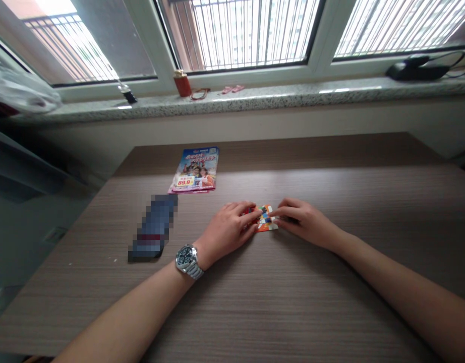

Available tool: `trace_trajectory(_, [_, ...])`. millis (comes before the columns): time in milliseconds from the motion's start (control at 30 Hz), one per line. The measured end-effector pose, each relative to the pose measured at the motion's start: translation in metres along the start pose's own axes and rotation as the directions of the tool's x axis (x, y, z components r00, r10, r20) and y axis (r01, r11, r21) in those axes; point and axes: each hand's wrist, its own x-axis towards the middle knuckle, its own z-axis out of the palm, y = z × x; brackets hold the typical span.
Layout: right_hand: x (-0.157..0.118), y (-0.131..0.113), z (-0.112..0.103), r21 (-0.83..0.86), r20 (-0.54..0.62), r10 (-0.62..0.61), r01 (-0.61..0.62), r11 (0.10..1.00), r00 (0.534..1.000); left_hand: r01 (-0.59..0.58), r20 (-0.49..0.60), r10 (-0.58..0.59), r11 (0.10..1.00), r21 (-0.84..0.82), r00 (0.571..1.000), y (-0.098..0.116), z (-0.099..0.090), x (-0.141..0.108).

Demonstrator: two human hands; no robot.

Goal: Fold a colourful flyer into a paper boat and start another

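Note:
A small colourful printed card (268, 228), orange, white and blue with a red part at its left, lies on the wooden table between my two hands. My left hand (230, 227) rests over the card's left side, palm down and fingers stretched out, hiding much of the red part. On that wrist is a metal watch (186, 256). My right hand (302, 219) meets the card's right edge, with fingers bent and the thumb and fingertips drawn together there. The fingers cover some of the print, which is too small to read.
Printed leaflets (196, 171) lie in a stack farther back on the table (311, 302). A blurred-out dark phone-shaped object (154, 229) is left of my left hand. Behind, the stone windowsill (274, 98) bears a red container (182, 84) and a black device with cables (417, 69).

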Motion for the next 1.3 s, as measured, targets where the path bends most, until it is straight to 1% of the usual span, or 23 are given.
trace_trajectory(67, [0.001, 0.001, 0.002, 0.009, -0.065, 0.072, -0.071, 0.997, 0.995, -0.005, 0.003, 0.005, 1.000, 0.001, 1.000, -0.001, 0.001, 0.000])
trace_trajectory(167, [0.005, 0.002, 0.005, 0.006, -0.119, 0.138, -0.139, 0.990, 0.983, -0.005, 0.008, 0.005, 1.000, 0.003, 1.000, -0.001, 0.001, 0.001])
trace_trajectory(333, [0.011, 0.002, 0.007, 0.002, -0.145, 0.207, -0.209, 0.978, 0.968, 0.002, 0.023, -0.002, 1.000, 0.003, 1.000, -0.001, 0.000, 0.001])
trace_trajectory(467, [0.012, 0.003, 0.007, -0.001, -0.147, 0.229, -0.231, 0.973, 0.962, 0.006, 0.029, -0.006, 1.000, 0.000, 1.000, -0.001, 0.000, 0.000])
trace_trajectory(600, [0.012, 0.006, 0.006, 0.005, -0.133, 0.227, -0.228, 0.974, 0.965, 0.018, 0.030, -0.018, 1.000, -0.002, 0.999, -0.001, 0.002, -0.001])
trace_trajectory(800, [0.011, 0.011, 0.004, 0.019, -0.070, 0.200, -0.199, 0.980, 0.977, 0.022, 0.016, -0.022, 1.000, -0.006, 1.000, 0.000, 0.001, 0.000])
trace_trajectory(1000, [0.004, 0.005, -0.004, 0.031, 0.006, 0.153, -0.153, 0.988, 0.988, 0.016, 0.021, -0.016, 1.000, -0.015, 1.000, 0.000, 0.000, 0.001])
trace_trajectory(1133, [0.000, 0.002, -0.008, 0.044, 0.043, 0.152, -0.154, 0.987, 0.987, 0.014, 0.018, -0.014, 1.000, -0.012, 1.000, 0.000, -0.001, 0.001])
trace_trajectory(1300, [-0.001, 0.004, -0.009, 0.047, 0.082, 0.154, -0.158, 0.986, 0.985, 0.014, 0.024, -0.013, 1.000, -0.019, 1.000, -0.001, -0.001, 0.000])
